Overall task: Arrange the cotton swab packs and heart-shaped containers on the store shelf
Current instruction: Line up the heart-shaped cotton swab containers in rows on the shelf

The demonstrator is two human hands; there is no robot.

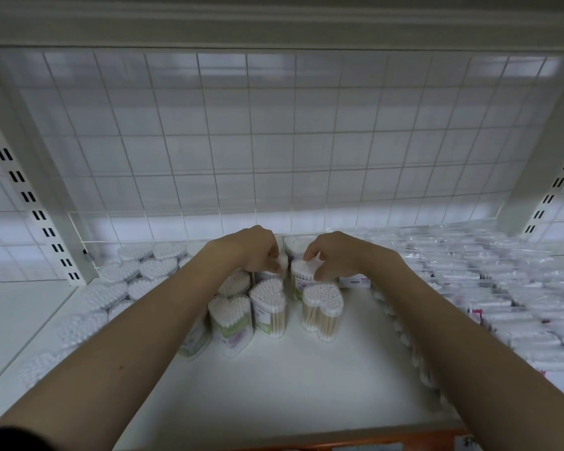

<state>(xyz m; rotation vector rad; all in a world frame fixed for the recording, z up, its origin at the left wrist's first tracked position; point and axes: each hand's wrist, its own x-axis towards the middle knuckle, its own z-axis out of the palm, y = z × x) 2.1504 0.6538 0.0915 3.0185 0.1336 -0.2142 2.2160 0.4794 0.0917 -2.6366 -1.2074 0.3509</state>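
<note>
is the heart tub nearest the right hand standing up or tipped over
Upright. The heart tub stands on the shelf with its heart-shaped top facing up and the swab sticks running straight down its clear side. No hand touches it.

Place: a shop
Fixture: white shelf (274,385) with wire grid back (274,141) and slotted uprights (30,196)
Stock: many identical heart-shaped containers (267,307) and cotton swab packs (502,288) in rows

The clear glossy plastic heart-shaped containers (322,307) hold wooden-stemmed swabs with fluffy matt cotton tips. The white shelf board (274,385) looks smooth and matt. Crinkly, shiny clear film wraps the flat cotton swab packs (489,288).
</note>
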